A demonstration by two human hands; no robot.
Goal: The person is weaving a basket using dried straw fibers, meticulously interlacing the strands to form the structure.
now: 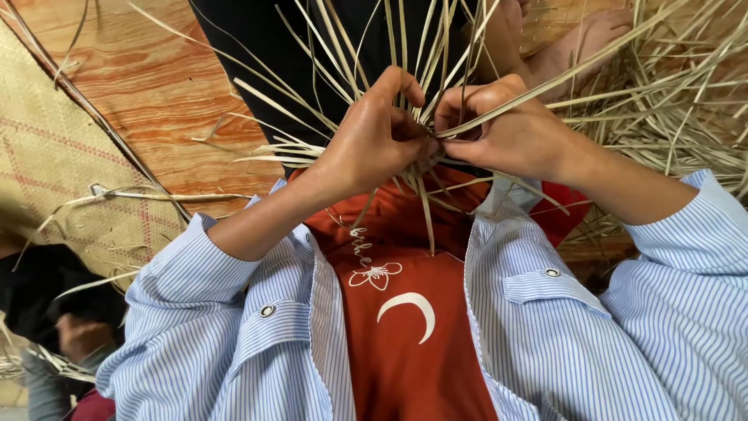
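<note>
Seated on a wooden floor [164, 86] of orange-brown grain, in a blue-and-white striped shirt [561, 343] open over a rust-red top [405, 327] with a white crescent and a small flower outline. Left of the bundle, over the floor, a woven mat [62, 171] of tan straw crossed by faint red lines. Right of the bundle, a loose heap of dry straw [678, 101], pale and tangled, with bare feet [576, 39] at its near edge. Far below and left of the bundle, another person's hand [78, 335] beside dark cloth, partly out of view.

At chest height, a bundle of flat pale reed strips [389, 70], thin, dry, straw-coloured, fanning upward over dark trousers and outward to both sides, with a few ends hanging down over the red top. Gathered to one crossing point right between the two hands.

Left hand [374, 140] curled against the bundle from the left, fingers pressed together around the gathered strips, thumb raised along them. Right hand [506, 132] closed on the bundle from the right, fingers pinching a single strip [561, 78] that runs out long and straight toward the straw heap.
</note>
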